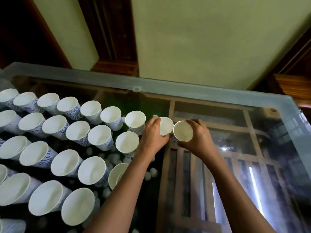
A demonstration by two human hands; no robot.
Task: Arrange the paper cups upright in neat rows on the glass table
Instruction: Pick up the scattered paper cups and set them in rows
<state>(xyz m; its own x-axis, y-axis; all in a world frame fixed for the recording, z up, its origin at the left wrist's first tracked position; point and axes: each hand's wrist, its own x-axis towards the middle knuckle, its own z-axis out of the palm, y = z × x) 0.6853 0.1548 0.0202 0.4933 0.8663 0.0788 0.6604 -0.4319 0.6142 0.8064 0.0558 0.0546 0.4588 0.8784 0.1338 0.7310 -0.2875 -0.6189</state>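
Several white paper cups with blue patterns (pixel 77 132) stand upright in slanted rows across the left half of the glass table (pixel 218 100). My left hand (pixel 152 137) grips one cup (pixel 165 126) at the right end of the back row. My right hand (pixel 199 137) grips another cup (pixel 183 131) just to its right. The two held cups sit side by side and nearly touch. Both are upright with open mouths facing up. Their bases are hidden by my fingers.
The table has a frosted border (pixel 117 81) and a wooden lattice frame (pixel 181 182) under the glass on the right. Behind it are a pale green wall (pixel 202 39) and dark wooden door frames (pixel 114 39).
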